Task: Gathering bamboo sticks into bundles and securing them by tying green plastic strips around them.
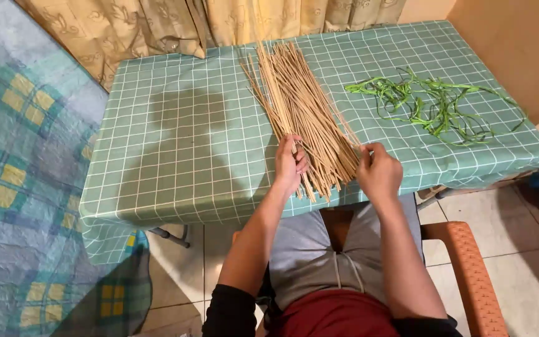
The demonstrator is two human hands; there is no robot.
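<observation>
A bundle of thin tan sticks lies fanned lengthwise on a table covered by a green checked cloth. My left hand rests on the near left side of the bundle, fingers curled around a few stick ends. My right hand is at the bundle's near right edge, fingers closed on some stick ends. A loose tangle of green strips lies to the right of the sticks, apart from both hands.
Beige patterned curtains hang behind the table. A quilted blue and yellow checked cover lies to the left. I sit on an orange chair on a tiled floor, close to the table's front edge.
</observation>
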